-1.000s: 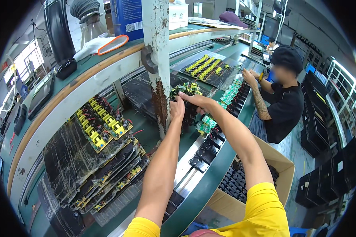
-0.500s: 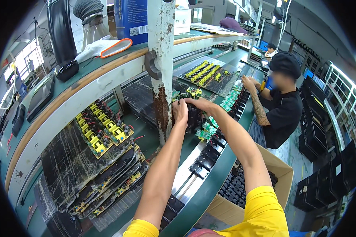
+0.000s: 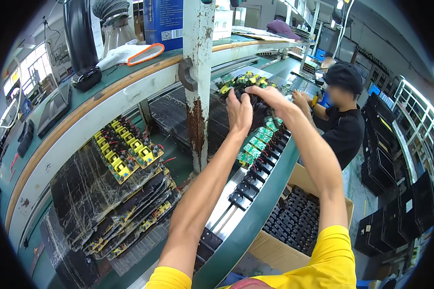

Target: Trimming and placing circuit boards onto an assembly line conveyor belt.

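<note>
Black, cable-like bundle (image 3: 260, 111), grasped two-handed.
Your left hand (image 3: 239, 111) and right hand (image 3: 275, 102) clasp it, probably keeping yellow-green circuit boards (image 3: 224, 88) gathered.

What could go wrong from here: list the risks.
Snagging: the dark bundle held between the left hand and right hand could catch or drop onto the row of green boards close by.

Sliding: the stacked black sheets lie unevenly, so the yellow-part boards on top might shift if bumped.

Falling: the open carton sits beside the green bench, so a dropped piece might land inside.
</note>
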{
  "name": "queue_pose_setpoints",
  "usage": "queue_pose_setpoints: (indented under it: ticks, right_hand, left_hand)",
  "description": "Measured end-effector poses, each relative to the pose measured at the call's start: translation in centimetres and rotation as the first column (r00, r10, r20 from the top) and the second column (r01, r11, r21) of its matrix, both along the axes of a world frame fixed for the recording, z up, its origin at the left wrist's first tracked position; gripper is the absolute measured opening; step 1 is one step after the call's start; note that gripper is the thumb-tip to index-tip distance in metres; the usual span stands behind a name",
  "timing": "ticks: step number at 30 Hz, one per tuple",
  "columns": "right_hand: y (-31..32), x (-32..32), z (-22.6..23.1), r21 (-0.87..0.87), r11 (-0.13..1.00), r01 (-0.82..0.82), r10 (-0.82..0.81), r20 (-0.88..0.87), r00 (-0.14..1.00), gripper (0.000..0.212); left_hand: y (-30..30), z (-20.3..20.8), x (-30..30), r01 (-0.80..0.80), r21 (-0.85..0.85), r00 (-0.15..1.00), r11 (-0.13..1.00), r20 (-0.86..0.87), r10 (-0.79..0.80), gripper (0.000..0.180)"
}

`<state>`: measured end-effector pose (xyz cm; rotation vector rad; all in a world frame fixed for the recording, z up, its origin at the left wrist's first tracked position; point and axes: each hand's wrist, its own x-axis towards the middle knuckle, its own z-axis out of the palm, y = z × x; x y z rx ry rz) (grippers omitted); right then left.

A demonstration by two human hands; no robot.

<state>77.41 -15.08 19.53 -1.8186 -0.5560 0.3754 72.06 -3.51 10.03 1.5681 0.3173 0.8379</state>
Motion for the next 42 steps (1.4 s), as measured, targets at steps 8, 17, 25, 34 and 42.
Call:
queue_pose_setpoints:
  ticks: [8,17,25,34,42]
  right_hand:
    - [-9.7,-15.2,7.1,-0.038,0.999,-0.001,0.009,0.198,0.980,0.048]
    - [-10.9,-38.6,4.0,0.022,0.908,-0.418,0.419,-0.016,0.908,0.036]
    - [2.4,-56.4,3.4,-0.001,0.395,-0.919,0.909,-0.149,0.391,0.037]
    - [26.7,-68.0,-0.9,-0.175,0.242,-0.954,0.970,0.052,0.237,0.055]
    - [31.3,-66.6,-15.7,-0.534,0.234,-0.813,0.911,0.411,-0.008,0.075]
  left_hand:
    - [-11.6,5.7,-15.4,-0.091,0.112,0.940,0.989,0.337,0.049,0.068]
    - [-13.8,4.8,-49.7,-0.118,0.163,0.964,0.980,0.255,0.074,0.082]
    - [-11.4,5.1,-71.6,-0.515,0.133,0.857,0.847,0.097,0.506,0.078]
    - [9.2,-1.1,-80.3,-0.878,0.092,0.478,0.470,0.130,0.869,0.065]
    - [12.2,-6.7,-85.7,-0.575,0.567,0.336,0.589,-0.493,0.802,0.040]
